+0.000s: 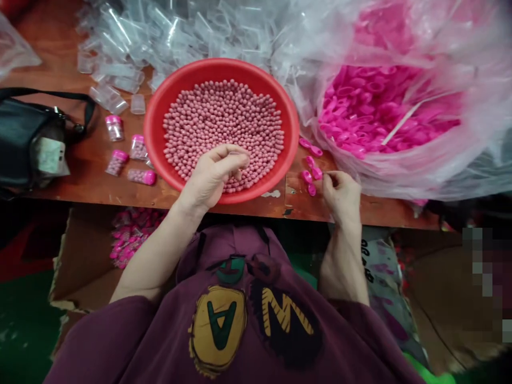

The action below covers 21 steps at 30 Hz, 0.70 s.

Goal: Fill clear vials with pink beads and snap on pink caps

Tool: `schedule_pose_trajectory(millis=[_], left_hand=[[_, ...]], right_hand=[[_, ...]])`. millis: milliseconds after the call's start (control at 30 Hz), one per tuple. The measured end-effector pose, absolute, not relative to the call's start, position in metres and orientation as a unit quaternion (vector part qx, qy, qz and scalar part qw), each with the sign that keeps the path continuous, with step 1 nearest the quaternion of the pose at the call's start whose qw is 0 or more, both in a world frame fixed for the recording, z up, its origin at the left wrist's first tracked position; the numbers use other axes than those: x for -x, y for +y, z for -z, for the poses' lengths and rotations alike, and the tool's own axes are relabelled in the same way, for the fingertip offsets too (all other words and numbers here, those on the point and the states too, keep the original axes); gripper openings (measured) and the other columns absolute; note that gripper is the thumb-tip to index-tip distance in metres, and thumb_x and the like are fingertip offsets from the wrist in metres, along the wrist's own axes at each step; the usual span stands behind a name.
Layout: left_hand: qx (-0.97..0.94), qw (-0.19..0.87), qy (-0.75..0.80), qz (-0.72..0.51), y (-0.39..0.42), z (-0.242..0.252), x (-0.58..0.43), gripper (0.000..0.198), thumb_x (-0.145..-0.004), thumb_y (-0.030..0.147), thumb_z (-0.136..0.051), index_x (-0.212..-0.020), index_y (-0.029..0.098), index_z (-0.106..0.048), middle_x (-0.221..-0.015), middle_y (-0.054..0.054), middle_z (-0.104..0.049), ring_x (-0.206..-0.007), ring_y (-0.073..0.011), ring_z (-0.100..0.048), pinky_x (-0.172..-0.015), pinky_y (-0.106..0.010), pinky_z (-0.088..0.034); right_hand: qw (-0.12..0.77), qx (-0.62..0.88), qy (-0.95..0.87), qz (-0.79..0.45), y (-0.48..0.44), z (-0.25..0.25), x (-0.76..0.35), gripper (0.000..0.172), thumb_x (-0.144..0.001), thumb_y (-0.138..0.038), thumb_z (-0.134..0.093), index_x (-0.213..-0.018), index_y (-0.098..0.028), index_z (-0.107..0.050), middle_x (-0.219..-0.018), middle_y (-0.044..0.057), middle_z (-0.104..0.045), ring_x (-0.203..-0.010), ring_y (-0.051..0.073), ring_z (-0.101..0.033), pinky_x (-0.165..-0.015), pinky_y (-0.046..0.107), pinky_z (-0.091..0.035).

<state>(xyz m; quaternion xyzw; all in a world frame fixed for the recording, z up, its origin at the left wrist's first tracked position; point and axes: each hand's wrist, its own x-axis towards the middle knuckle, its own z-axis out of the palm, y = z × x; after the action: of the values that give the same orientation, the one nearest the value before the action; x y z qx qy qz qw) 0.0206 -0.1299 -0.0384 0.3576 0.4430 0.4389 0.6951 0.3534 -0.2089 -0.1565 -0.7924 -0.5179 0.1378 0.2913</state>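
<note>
My left hand (218, 173) is over the near side of a red basin (294, 138) full of small pink beads (224, 117). Its fingers are curled in toward the thumb, and whatever they hold is hidden. On the table to the right of the basin, my right hand (342, 194) pinches at the end of a pink plastic cap (316, 172) with thumb and forefinger. Two more pink pieces, a cap (309, 182) and another cap (311, 146), lie close to those fingertips.
Clear plastic containers (176, 37) are heaped behind the basin. A clear bag (384, 173) of pink caps (372, 112) stands at right. Several filled jars (116, 162) sit left of the basin, near a black bag (28, 144). Below the table edge, a cardboard box (84, 256) holds pink-capped jars (128, 234).
</note>
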Motion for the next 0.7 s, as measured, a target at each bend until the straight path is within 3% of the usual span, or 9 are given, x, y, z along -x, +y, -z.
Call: schedule_pose_trajectory(millis=[100,200,300,400,500,600,700], left_hand=[[-0.322,0.712,0.443,-0.44,-0.126,0.039,-0.022,0.013,-0.077,0.024,-0.086,-0.083,0.019,-0.075,-0.087,-0.002,-0.073,-0.08,-0.012,-0.066,-0.063,-0.02,-0.05],[-0.308,0.7,0.468,-0.442,-0.124,0.038,-0.024,0.025,-0.086,0.043,-0.086,-0.087,0.021,-0.073,-0.088,-0.003,-0.075,-0.082,-0.015,-0.07,-0.061,-0.021,-0.05],[-0.289,0.728,0.467,-0.411,-0.123,0.036,-0.027,0.036,-0.094,0.057,-0.076,-0.095,0.021,-0.073,-0.09,-0.007,-0.077,-0.087,-0.0195,-0.075,-0.062,-0.024,-0.052],[-0.262,0.771,0.422,-0.4,-0.121,0.034,-0.026,0.026,-0.099,0.043,-0.064,-0.102,0.018,-0.073,-0.093,-0.009,-0.078,-0.092,-0.0214,-0.076,-0.067,-0.027,-0.055],[-0.256,0.789,0.39,-0.399,-0.12,0.034,-0.024,0.02,-0.089,0.018,-0.064,-0.107,0.017,-0.072,-0.097,-0.008,-0.079,-0.093,-0.02,-0.076,-0.078,-0.029,-0.057],[-0.274,0.788,0.376,-0.403,-0.123,0.035,-0.023,0.032,-0.083,0.008,-0.067,-0.113,0.017,-0.073,-0.107,-0.007,-0.08,-0.098,-0.0186,-0.075,-0.085,-0.03,-0.055],[-0.293,0.78,0.365,-0.415,-0.126,0.038,-0.024,0.023,-0.09,0.018,-0.075,-0.113,0.017,-0.073,-0.115,-0.008,-0.079,-0.103,-0.019,-0.074,-0.085,-0.029,-0.053]], right_hand=[[0.276,0.787,-0.534,-0.14,-0.218,0.165,-0.344,0.028,-0.095,-0.038,-0.062,-0.107,-0.019,-0.079,-0.103,0.014,-0.078,-0.09,0.028,-0.073,-0.091,0.047,-0.061],[0.235,0.784,-0.565,-0.099,-0.214,0.176,-0.332,0.033,-0.094,-0.043,-0.067,-0.112,-0.017,-0.079,-0.11,0.018,-0.077,-0.101,0.034,-0.071,-0.098,0.055,-0.058],[0.287,0.77,-0.567,-0.063,-0.201,0.177,-0.326,0.029,-0.094,-0.044,-0.066,-0.106,-0.02,-0.079,-0.105,0.017,-0.076,-0.102,0.035,-0.069,-0.098,0.059,-0.057],[0.425,0.718,-0.548,-0.057,-0.178,0.153,-0.316,0.031,-0.095,-0.05,-0.069,-0.109,-0.024,-0.08,-0.101,0.012,-0.076,-0.094,0.031,-0.07,-0.091,0.055,-0.06],[0.581,0.596,-0.53,-0.161,-0.154,0.108,-0.286,0.037,-0.093,-0.045,-0.085,-0.127,-0.031,-0.08,-0.112,0.01,-0.08,-0.096,0.028,-0.075,-0.092,0.051,-0.062],[0.595,0.49,-0.595,-0.229,-0.134,0.068,-0.245,0.034,-0.092,-0.034,-0.089,-0.125,-0.033,-0.082,-0.112,0.006,-0.082,-0.098,0.025,-0.078,-0.091,0.046,-0.064],[0.528,0.45,-0.679,-0.241,-0.121,0.052,-0.218,0.029,-0.097,-0.025,-0.082,-0.124,-0.032,-0.084,-0.114,0.004,-0.082,-0.103,0.023,-0.078,-0.093,0.043,-0.065]])
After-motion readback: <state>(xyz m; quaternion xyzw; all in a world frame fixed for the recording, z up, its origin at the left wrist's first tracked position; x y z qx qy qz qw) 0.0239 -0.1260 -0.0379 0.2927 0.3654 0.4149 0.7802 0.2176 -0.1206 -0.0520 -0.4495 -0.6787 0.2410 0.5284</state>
